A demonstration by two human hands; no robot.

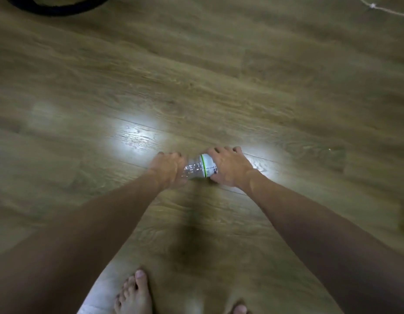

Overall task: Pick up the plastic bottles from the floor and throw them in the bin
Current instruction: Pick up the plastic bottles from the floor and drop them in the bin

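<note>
A clear plastic bottle [197,168] with a white label and a green band lies on its side on the wooden floor [196,75], straight ahead of me. My left hand [168,168] is closed around its clear ribbed end. My right hand [230,168] covers the labelled end, fingers curled over it. Both ends of the bottle are hidden under my hands. No bin is in view.
My bare feet [134,293] stand at the bottom edge. A curved black object [58,7] lies at the top left. A thin pale cord [382,9] runs across the top right corner. Bright light reflections sit on the floor around the bottle.
</note>
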